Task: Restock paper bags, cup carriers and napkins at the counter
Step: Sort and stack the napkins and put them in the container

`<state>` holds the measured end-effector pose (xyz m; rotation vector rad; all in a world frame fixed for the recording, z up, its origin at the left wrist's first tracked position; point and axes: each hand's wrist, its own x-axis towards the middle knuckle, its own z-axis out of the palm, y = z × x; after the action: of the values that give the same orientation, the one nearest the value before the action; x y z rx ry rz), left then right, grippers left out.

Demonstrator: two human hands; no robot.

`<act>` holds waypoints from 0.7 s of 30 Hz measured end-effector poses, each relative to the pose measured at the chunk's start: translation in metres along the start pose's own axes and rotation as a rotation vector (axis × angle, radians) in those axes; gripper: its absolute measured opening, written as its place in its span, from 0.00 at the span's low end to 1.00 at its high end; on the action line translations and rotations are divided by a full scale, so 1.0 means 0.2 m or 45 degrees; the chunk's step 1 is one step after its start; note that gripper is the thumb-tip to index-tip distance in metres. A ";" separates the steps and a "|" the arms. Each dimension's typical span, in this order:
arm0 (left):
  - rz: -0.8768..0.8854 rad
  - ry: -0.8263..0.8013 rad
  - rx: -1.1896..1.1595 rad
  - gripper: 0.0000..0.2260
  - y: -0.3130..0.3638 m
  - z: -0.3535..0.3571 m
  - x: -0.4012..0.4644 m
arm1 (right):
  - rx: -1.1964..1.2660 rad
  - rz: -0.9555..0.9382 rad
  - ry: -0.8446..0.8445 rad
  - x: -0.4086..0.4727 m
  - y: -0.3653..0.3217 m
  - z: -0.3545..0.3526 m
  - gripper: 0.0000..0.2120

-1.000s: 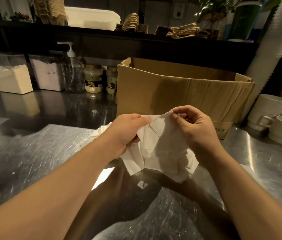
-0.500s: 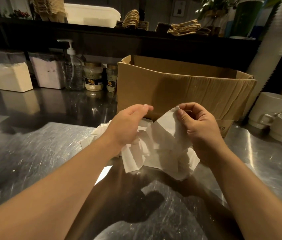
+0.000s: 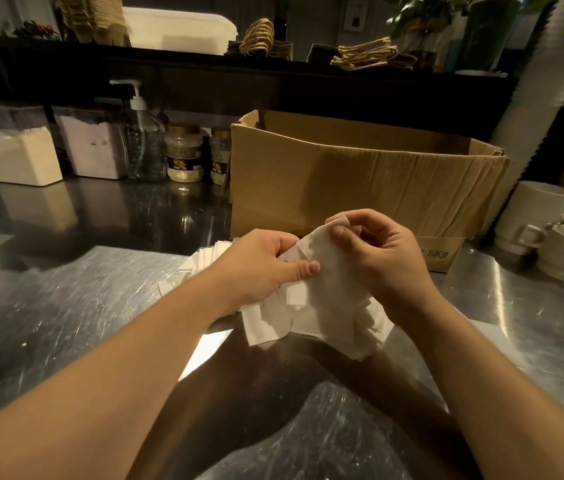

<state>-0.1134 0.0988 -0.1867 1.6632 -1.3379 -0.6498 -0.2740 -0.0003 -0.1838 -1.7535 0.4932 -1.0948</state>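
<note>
A messy bunch of thin white napkins [image 3: 315, 306] sits just in front of the brown box [image 3: 360, 181], with the left hand [image 3: 260, 268] and right hand [image 3: 377, 258] both pinching the top sheet.

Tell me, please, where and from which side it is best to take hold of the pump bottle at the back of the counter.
Probably grip the pump bottle round its clear body, coming from the front. The pump head is thin and juts sideways, a powder container stands close on its left and a jar on its right.
</note>
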 end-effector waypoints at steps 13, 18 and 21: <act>-0.119 0.367 -0.305 0.05 0.01 -0.01 0.01 | 0.708 0.576 0.187 0.03 -0.09 -0.08 0.10; -0.024 0.422 -0.492 0.05 0.03 -0.01 0.00 | 0.813 0.713 0.015 0.01 -0.09 -0.03 0.11; 0.055 0.356 -0.633 0.07 0.04 -0.02 0.00 | 0.880 0.749 0.032 0.00 -0.08 -0.01 0.17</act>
<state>-0.1149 0.1003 -0.1779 1.2623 -0.9167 -0.6351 -0.2783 0.0056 -0.1686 -0.9046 0.5199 -0.7345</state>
